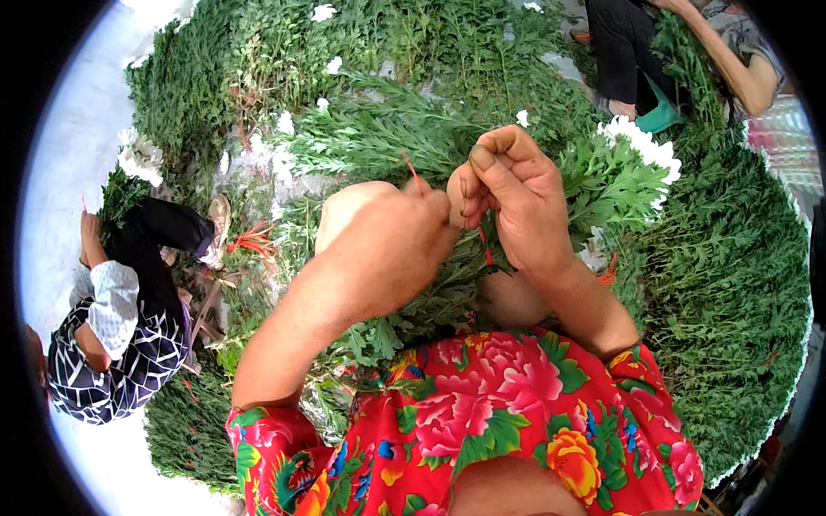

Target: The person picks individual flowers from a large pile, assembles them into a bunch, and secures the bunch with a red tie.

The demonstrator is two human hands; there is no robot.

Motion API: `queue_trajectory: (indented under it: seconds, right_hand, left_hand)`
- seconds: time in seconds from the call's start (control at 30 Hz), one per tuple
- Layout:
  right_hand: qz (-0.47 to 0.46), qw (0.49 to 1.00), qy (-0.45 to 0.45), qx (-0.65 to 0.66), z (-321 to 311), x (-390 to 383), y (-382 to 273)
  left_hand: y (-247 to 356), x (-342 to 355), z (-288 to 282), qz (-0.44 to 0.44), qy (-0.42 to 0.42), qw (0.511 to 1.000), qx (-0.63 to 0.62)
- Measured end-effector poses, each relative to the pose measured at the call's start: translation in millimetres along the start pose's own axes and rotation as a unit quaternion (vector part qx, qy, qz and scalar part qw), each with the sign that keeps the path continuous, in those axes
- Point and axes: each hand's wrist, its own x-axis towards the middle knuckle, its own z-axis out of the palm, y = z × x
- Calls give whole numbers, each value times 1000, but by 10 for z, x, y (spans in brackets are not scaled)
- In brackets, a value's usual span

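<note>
A bunch of white chrysanthemums (607,176) lies across in front of me, its white heads toward the right and its leafy stems passing under my hands. Over the stems, my left hand (387,236) is closed on a thin red tie (411,170), whose end sticks up above the fingers. Close beside it, my right hand (516,185) is pinched shut, thumb against fingers. More of the red tie hangs below, between the two hands. The fingers partly hide where the tie runs and whether it goes round the stems.
Cut chrysanthemum stems (731,318) are piled thickly on the right, with more beyond my hands. A bundle of red ties (252,241) lies at the left. One person (120,335) sits at the left with stems; another person's arm (727,60) shows at the upper right.
</note>
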Motion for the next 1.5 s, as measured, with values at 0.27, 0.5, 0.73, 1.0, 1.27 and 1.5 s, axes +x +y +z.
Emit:
queue_trajectory:
  seconds: [0.27,0.5,0.73,1.0,1.27,1.5]
  right_hand:
    - [10,998,7,55,-43,-10,-47]
    - [-10,987,-40,155,-101,-5,-60]
    - [-26,992,-48,118,-103,20,-23]
    - [-72,994,21,-80,46,-73,-379]
    - [-159,809,-187,-534,-194,-122,-642]
    - [-185,838,-190,-477,-224,-264,-583]
  left_hand:
    - [-152,-19,-11,111,121,951,-260]
    - [-311,155,450,-18,-8,690,-723]
    - [-43,133,511,-29,60,809,-585]
    - [-6,88,561,-43,94,795,-598]
    - [-82,126,514,3,58,775,-630]
    - [-209,184,404,-34,-8,739,-673]
